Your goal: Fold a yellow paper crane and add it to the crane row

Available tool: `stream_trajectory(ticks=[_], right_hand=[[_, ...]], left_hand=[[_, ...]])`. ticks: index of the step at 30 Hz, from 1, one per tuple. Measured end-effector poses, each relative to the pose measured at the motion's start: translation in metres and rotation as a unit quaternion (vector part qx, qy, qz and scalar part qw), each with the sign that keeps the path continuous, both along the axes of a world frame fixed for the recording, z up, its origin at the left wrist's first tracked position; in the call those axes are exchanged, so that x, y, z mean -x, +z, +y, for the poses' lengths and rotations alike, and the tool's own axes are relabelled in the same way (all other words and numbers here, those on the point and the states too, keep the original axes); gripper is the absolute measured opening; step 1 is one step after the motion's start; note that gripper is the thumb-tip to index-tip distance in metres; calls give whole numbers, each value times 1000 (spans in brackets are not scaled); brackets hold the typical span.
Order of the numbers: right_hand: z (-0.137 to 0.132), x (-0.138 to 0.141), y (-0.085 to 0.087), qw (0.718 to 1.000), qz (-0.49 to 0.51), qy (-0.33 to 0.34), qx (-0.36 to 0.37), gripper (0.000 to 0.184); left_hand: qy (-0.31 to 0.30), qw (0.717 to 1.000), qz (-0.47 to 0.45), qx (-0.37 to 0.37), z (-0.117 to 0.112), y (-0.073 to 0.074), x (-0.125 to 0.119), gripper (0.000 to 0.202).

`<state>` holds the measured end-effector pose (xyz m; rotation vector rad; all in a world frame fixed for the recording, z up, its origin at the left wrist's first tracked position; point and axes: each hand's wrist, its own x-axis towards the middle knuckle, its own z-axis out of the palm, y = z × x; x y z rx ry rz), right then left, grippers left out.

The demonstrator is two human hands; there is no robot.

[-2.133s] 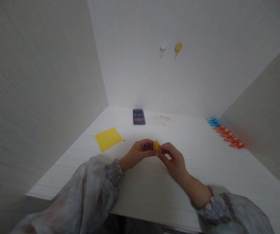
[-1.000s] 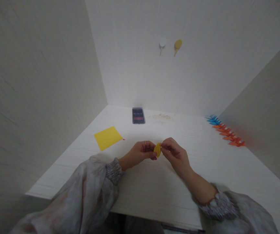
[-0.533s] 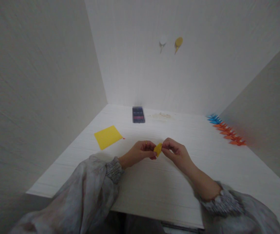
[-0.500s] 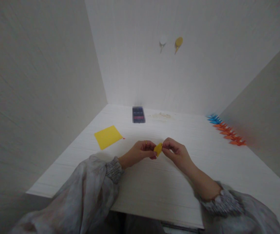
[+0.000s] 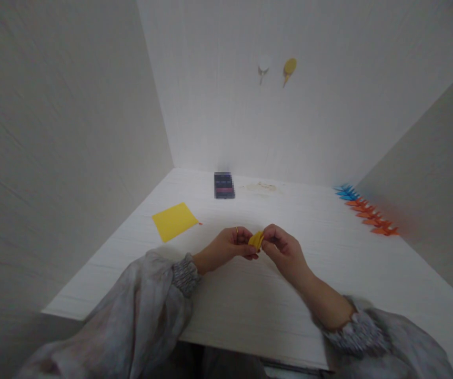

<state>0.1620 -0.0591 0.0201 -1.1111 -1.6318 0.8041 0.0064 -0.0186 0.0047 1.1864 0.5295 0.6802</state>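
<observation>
A small folded piece of yellow paper is held between my two hands above the white table. My left hand, with a ring on one finger, pinches its left side. The fingertips of my right hand are closed on its right edge. My fingers cover part of the folds, so its exact shape is hard to make out. To the left of my hands lies a flat sheet of yellow paper, with a tiny orange scrap at its right corner.
Along the right wall stands a row of folded paper figures, blue ones behind orange ones. A dark blurred box sits near the back wall. Two hooks, one white and one yellow, are on that wall.
The folded yellow paper has turned slightly in my fingers, and my right fingertips have shifted a little along its edge. Everything else on the table stays in place.
</observation>
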Motion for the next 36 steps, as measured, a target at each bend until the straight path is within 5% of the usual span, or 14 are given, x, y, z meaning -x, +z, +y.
stream_trajectory(ticks=[28,36], right_hand=[[3,-19,13,988,-150,44,-3,3],[5,-20,16,992,-125,28,17,6]], left_hand=[[-51,998,44,18,6,-9,3,32],[-33,998,46,-5,4,-5,3,29]])
